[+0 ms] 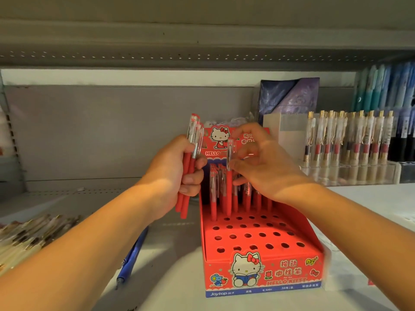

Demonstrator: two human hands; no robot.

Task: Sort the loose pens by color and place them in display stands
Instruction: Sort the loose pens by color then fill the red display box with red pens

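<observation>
**Head view: red stand only one row full**

At the lower left of the frame, a heap of loose pens (29,234) is lying unsorted, and a blue pen (132,254) is lying beside my left forearm. Left of centre, my left hand (173,176) is gripping a bundle of red pens (184,204) upright. At centre, the red display stand (280,261) is showing pens in its back row only, with the front holes empty, so I judge most of the sorting is left. My right hand (262,162) is pinching one red pen (228,194) by thumb and fingertips, lowering it tip-down toward the back row.
</observation>
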